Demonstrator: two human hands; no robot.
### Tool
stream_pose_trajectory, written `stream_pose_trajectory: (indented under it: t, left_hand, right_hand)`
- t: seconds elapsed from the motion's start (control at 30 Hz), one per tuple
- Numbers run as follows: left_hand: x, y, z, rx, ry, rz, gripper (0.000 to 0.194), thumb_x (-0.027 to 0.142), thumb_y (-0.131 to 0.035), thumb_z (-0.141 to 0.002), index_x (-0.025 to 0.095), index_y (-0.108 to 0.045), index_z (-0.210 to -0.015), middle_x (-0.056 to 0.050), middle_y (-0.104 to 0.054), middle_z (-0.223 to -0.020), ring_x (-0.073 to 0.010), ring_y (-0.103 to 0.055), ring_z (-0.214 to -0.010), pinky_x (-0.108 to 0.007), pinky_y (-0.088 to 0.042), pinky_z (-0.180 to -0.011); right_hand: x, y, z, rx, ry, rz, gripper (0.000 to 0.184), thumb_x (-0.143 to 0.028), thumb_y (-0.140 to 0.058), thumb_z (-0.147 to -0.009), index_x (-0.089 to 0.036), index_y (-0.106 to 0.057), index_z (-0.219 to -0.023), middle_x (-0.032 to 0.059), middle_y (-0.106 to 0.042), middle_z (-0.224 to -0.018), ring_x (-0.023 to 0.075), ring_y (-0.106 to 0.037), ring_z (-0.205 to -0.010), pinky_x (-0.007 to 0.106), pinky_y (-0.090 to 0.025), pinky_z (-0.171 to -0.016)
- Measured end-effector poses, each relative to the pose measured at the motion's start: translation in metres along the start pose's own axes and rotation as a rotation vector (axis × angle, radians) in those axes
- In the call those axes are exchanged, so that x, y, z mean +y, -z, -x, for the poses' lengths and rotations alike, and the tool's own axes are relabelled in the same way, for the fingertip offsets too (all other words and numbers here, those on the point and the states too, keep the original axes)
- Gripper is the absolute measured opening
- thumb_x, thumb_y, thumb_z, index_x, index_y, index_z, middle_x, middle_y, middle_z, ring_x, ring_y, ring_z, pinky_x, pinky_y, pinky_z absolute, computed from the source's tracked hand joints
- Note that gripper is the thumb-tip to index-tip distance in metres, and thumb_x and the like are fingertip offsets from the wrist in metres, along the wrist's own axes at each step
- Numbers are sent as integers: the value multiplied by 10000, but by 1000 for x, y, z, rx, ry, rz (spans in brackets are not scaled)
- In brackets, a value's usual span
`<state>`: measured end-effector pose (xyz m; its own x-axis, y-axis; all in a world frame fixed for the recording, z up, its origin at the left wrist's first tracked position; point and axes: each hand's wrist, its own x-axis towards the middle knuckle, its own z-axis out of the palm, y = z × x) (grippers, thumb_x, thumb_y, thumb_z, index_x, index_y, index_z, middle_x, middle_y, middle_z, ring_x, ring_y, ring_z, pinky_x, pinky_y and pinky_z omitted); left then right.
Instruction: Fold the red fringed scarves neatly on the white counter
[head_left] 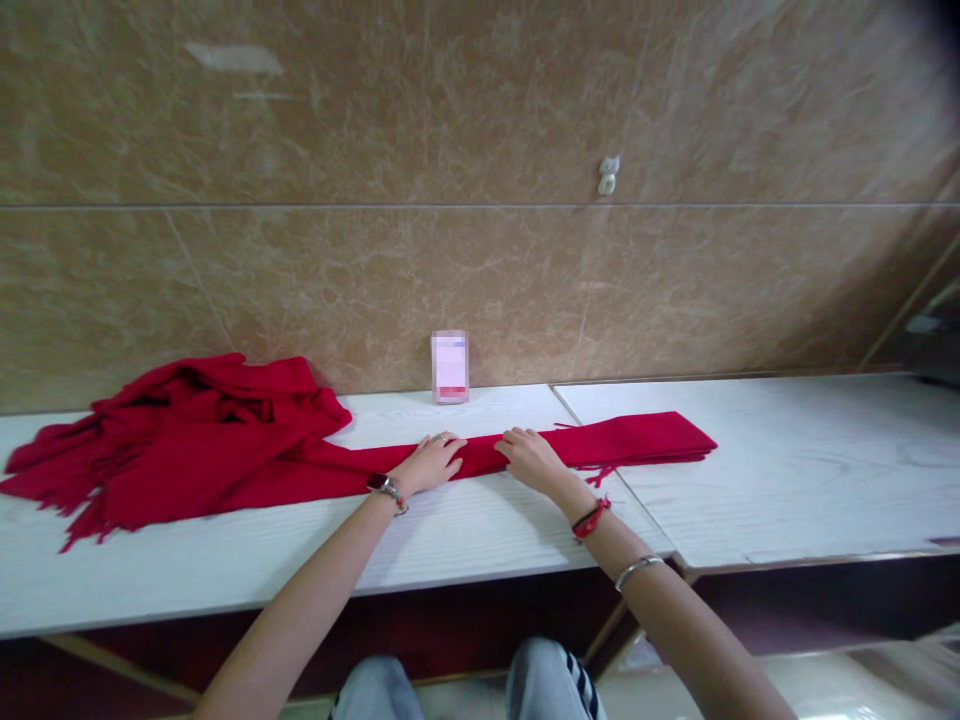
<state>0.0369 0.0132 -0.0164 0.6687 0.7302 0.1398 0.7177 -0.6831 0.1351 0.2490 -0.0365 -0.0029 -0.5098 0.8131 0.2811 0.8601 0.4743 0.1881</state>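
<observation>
A long red scarf (pixel 634 437) with fringed ends lies across the white tabletop. Its right part is folded into a flat, layered strip, while the left part is a loose heap (pixel 202 430). My left hand (pixel 430 462) rests on the narrow middle of the strip, fingers spread apart. Close to its right, my right hand (pixel 534 460) has its fingers bent and pressed together on the same strip, pinching the cloth. Some red fringe shows along the strip's edges just right of that hand. The cloth under both palms is hidden.
A small pinkish card or box (pixel 450 367), blurred over, stands against the brown marbled wall (pixel 375 290). Two white tables (pixel 780 500) meet at a seam under the strip. A small white cat-shaped hook (pixel 608 174) is on the wall. My knees are below the front edge.
</observation>
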Motion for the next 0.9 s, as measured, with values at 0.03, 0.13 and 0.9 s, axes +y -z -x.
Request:
stream_pose_trajectory:
  t: [0.03,0.13,0.9]
  left_hand:
    - [0,3,-5,-1,-8,17,412,281,-419,-846,158,-468,-1237,-109,-492,-1230,-199,-470,-1105,-324,-311,-974]
    - [2,11,-29,-48,13,109,414,269,-465,-812,134,-500,-1202,-107,-577,-1101,-189,-543,-973,-280,-382,-881]
    - [12,11,-119,-389,82,430,212,364,-602,-634,155,-628,-653,42,-563,-578,-105,-451,-580,-202,-330,-548]
  right_hand:
    - [0,2,1,-13,9,-9,201,-106,-440,-796,-153,-600,-909,97,-606,-921,205,-527,-893,291,-373,-755]
    - [2,7,3,-39,6,-31,200,-121,-452,-785,-153,-600,-915,96,-617,-926,196,-554,-874,280,-382,-755]
    - [8,6,13,-18,-57,-21,241,-135,-370,-855,-131,-601,-925,116,-623,-904,192,-584,-828,269,-425,-695]
